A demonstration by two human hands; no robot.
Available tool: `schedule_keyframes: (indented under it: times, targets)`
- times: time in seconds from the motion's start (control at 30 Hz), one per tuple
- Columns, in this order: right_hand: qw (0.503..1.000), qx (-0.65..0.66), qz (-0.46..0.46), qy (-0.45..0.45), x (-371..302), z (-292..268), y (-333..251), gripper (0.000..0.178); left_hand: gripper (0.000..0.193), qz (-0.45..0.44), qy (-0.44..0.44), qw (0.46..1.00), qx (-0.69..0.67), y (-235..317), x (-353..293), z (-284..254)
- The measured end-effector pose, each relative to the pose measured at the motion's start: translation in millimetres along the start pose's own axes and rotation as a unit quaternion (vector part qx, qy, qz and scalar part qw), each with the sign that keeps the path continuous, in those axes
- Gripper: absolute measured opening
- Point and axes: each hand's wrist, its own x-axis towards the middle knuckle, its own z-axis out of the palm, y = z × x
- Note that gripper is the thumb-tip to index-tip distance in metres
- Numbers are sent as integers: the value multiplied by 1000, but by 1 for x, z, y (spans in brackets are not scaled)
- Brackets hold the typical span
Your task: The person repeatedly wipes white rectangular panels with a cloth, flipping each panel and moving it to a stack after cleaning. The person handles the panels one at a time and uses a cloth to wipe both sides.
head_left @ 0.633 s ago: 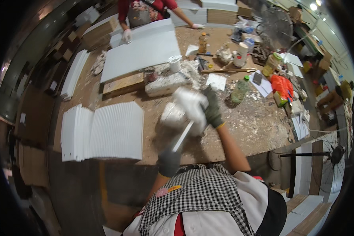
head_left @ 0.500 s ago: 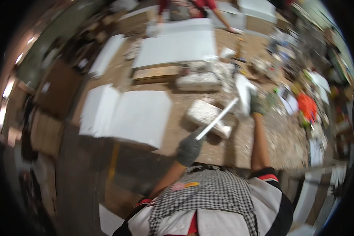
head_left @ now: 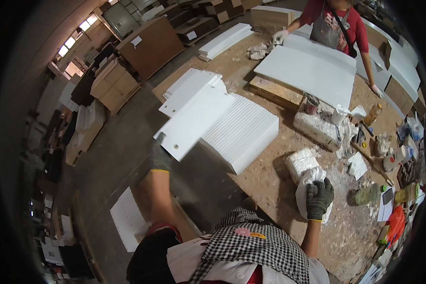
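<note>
Where a narrow white strip is held near the centre in the earlier frame, a broad white board (head_left: 191,120) is now held left of centre, its lower-left end clamped in the fingers of the gloved left hand (head_left: 161,155), its upper end overlapping the stack of white panels (head_left: 246,132). Its long axis is pointed from lower left to upper right. On the bench (head_left: 270,182), right of centre, a white cloth (head_left: 302,196) is still gripped by the right hand's (head_left: 320,196) curled fingers. The label (head_left: 136,40) at upper left cannot be read
</note>
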Motion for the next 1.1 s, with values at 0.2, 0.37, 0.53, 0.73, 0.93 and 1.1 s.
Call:
schedule_keyframes:
  times: [0.2, 0.37, 0.53, 0.73, 0.93, 1.1]
  targets:
    - [994, -14, 103, 21, -62, 17, -58, 29, 35, 47, 59, 996, 37, 43, 174, -99]
    - [991, -30, 108, 70, -68, 50, -62, 30, 29, 73, 124, 985, 91, 9, 238, -120]
    - [993, -18, 101, 65, -44, 80, -56, 26, 26, 145, 120, 982, -26, -17, 265, -109]
    - [992, 2, 126, 32, -41, 81, -89, 21, 25, 278, 188, 939, 71, -37, 285, -75]
    - [952, -30, 111, -285, -22, 36, -172, 41, 31, 193, 84, 969, 130, -10, 305, -98]
    - [932, 2, 60, -357, 74, 11, -247, 25, 53, 194, 49, 947, 250, 4, 308, -119]
